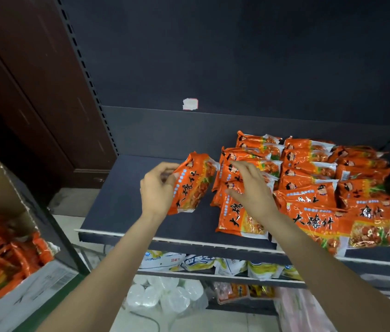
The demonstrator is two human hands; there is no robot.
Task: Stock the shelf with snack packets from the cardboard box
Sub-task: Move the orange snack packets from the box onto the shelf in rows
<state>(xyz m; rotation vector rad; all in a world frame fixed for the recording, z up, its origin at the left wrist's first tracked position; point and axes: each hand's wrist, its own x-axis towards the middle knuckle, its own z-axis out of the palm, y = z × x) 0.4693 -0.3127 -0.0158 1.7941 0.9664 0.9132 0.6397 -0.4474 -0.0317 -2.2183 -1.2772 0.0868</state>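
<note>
My bare left hand [156, 185] reaches forward, fingers curled, pinching something at their tips. My bare right hand [249, 185] hovers alongside it, palm down, fingers loosely spread and bent. Both forearms are extended.

Shelf [122, 202]: bare dark surface from 9 to 7 o'clock of the stacked packets, open to the front edge. Packet rows [309, 168]: occupying the shelf's right half, overlapping, blocking access at 3 o'clock. Held packet [192, 183]: tilted on edge, gripped by left hand [156, 188], just beside the nearest row; narrow gap between. Right hand [249, 185]: over that row. Back panel [237, 68]: closing 12 o'clock. Cardboard box [4, 188]: at 8 o'clock, well apart. Lower shelf [213, 274]: filled with bags.
</note>
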